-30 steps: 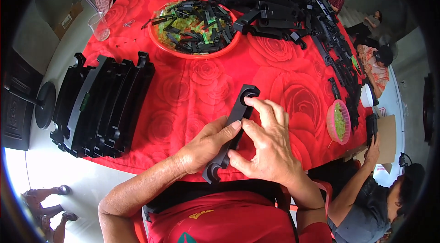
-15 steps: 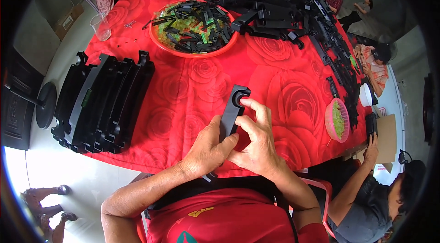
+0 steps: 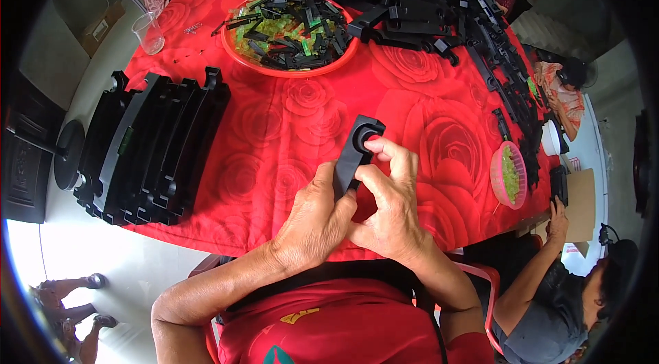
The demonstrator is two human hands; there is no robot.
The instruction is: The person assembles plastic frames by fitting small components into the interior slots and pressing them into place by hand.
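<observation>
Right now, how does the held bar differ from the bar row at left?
The bar is single; the row holds several. Left hand grips, right hand touches the bar; the row rests on the table. Green shows in the row, none on the bar's visible part. Both are black and notched.

Grey wall point(image 3: 621, 93), pale floor point(image 3: 147, 281) (shiny)

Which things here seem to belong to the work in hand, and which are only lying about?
Likely the work:
Long black part, in left hand, right hand touching it
Stacked black parts
Heaped black parts
Red basin of pieces

Apparently lying about:
Clear cup
Cardboard box at left
</observation>
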